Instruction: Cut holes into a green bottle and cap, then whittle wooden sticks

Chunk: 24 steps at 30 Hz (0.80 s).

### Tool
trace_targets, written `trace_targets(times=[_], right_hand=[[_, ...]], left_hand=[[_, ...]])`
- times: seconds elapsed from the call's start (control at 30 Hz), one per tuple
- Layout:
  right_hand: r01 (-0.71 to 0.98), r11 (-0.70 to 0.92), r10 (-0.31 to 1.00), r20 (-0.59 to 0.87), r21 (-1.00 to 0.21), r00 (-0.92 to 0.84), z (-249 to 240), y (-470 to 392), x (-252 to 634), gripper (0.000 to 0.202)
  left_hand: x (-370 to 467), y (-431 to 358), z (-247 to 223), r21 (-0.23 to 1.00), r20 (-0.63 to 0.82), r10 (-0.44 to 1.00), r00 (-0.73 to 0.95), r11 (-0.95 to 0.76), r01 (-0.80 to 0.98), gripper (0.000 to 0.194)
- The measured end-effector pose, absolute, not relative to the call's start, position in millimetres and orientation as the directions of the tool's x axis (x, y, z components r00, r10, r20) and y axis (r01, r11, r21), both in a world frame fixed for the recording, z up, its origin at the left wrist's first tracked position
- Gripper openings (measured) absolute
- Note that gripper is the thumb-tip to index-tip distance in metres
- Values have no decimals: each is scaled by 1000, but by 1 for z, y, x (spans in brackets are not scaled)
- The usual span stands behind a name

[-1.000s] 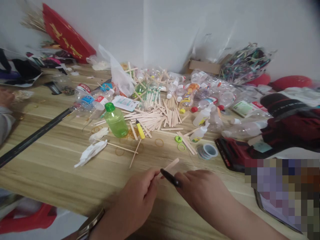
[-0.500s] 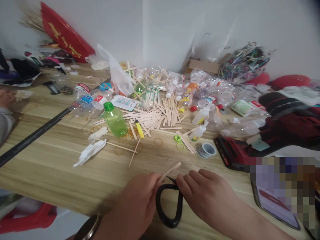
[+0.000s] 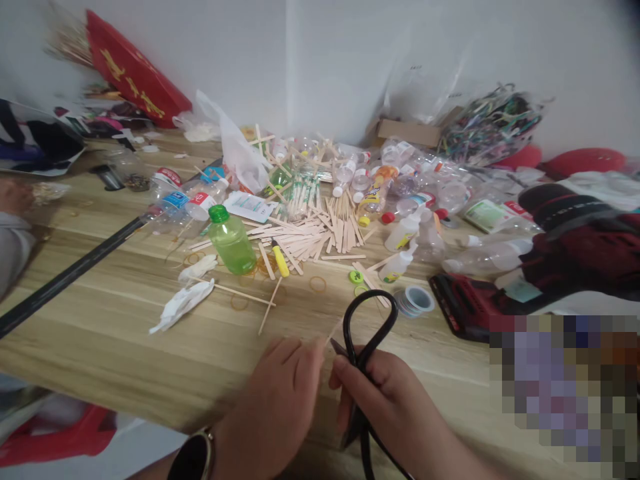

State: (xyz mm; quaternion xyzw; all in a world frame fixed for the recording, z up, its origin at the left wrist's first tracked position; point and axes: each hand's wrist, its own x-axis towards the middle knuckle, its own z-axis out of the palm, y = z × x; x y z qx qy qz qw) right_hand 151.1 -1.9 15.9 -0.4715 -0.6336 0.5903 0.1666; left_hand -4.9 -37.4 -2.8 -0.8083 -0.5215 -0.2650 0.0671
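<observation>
My left hand is closed near the table's front edge, pinching a thin wooden craft stick that pokes out past the fingers. Black-handled scissors are gripped in my right hand, one handle loop rising above the fist and the other hanging below. The dark metal near the scissors' pivot points at the stick, very close to my left fingers. Whether blade and stick touch cannot be made out. A loose heap of craft sticks lies ahead of both hands.
A green bottle, yellow-handled tool, crumpled white gloves and solder-like spool lie ahead. On the right is a red-black power drill. Plastic bottles crowd the back. Another person's sleeve is at left.
My right hand has turned over and now holds the scissors with a handle loop upward; before, a loop hung below the fingers. Less of the stick shows.
</observation>
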Motion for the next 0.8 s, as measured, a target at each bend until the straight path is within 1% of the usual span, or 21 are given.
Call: trace_targets(times=[0.07, 0.13, 0.17, 0.2, 0.23, 0.27, 0.3, 0.33, 0.37, 0.4, 0.43, 0.47, 0.5, 0.57, 0.63, 0.67, 0.73, 0.8], right_hand=[[310, -327, 755, -444, -893, -482, 17, -3, 146, 65], [239, -433, 730, -493, -869, -474, 16, -5, 144, 71], [232, -448, 726, -502, -864, -469, 15, -7, 145, 72], [250, -427, 733, -495, -869, -466, 14, -10, 147, 69], [294, -356, 756, -459, -887, -468, 14, -13, 150, 64], [351, -238, 792, -390, -906, -470, 14, -16, 153, 58], [411, -82, 831, -290, -908, -475, 14, -18, 156, 52], [464, 80, 861, -173, -882, -478, 15, -20, 159, 49], [499, 219, 872, -60, -838, -485, 15, -20, 161, 46], [515, 312, 866, 16, -798, -499, 16, -19, 163, 44], [523, 358, 857, 50, -773, -513, 16, -18, 164, 42], [530, 375, 849, 52, -761, -526, 16, -15, 165, 41], [540, 383, 842, 42, -749, -539, 16, -12, 166, 40], [586, 406, 840, 35, -701, -541, 15, -6, 167, 38], [631, 438, 847, 57, -640, -529, 15, -2, 167, 37], [637, 442, 845, 55, -631, -532, 15, -1, 166, 39], [617, 393, 847, 6, -682, -532, 18, 0, 164, 42], [583, 285, 851, -80, -761, -520, 22, 0, 161, 45]], left_hand=[[-7, -35, -3, 74, 519, 773, 365, -466, 882, 29], [-9, -31, -5, -1, 525, 755, 393, -461, 887, 28], [-11, -29, -7, -22, 522, 757, 393, -449, 893, 28], [-14, -27, -9, -24, 514, 771, 376, -425, 905, 29], [-16, -24, -10, -4, 513, 787, 342, -396, 918, 31], [-19, -22, -12, 47, 509, 812, 287, -359, 932, 33], [-21, -21, -12, 128, 493, 843, 215, -315, 941, 34], [-22, -20, -11, 248, 473, 870, 137, -281, 927, 34], [-23, -20, -9, 404, 395, 917, 50, -223, 887, 33], [-23, -21, -6, 543, 301, 954, 10, -180, 820, 31], [-22, -22, -2, 654, 200, 980, -2, -132, 745, 31], [-21, -24, 2, 729, 129, 992, 0, -95, 677, 31], [-20, -26, 6, 779, 84, 996, 14, -74, 623, 31], [-17, -29, 12, 823, 53, 998, 34, -64, 564, 33], [-15, -32, 13, 825, 65, 997, 44, -78, 560, 32], [-14, -32, 13, 815, 77, 996, 45, -89, 573, 31], [-13, -34, 11, 772, 130, 990, 46, -130, 622, 29], [-11, -35, 7, 695, 230, 972, 52, -201, 690, 26]])
